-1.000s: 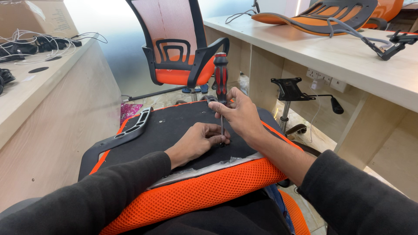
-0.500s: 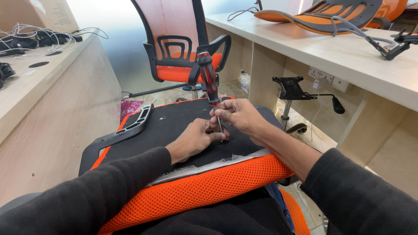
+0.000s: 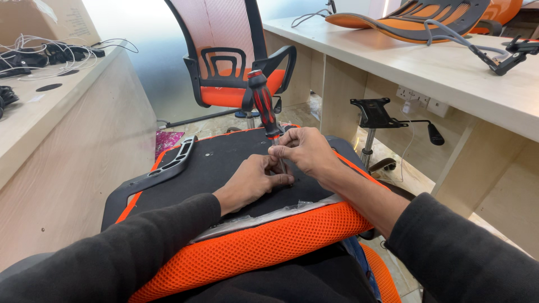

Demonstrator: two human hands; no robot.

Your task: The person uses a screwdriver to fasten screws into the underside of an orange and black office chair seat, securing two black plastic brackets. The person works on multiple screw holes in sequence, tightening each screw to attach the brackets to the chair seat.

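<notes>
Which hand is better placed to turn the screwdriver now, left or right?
Right, probably. The right hand already pinches the screwdriver at its shaft, just under the red and black handle. The left hand sits low at the tip on the black seat underside, better suited to steadying.

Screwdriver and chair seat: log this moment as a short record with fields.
surface: upturned orange mesh chair seat, black underside facing up, resting on the person's lap
tool: red and black screwdriver, nearly upright, tip down on the black underside
right hand: grips the screwdriver shaft low, below the handle
left hand: fingers pinched at the tip, steadying it; whether a screw is there cannot be told
attached part: black armrest along the seat's left edge
behind: assembled orange chair
right desk: chair backrest lying flat
</notes>
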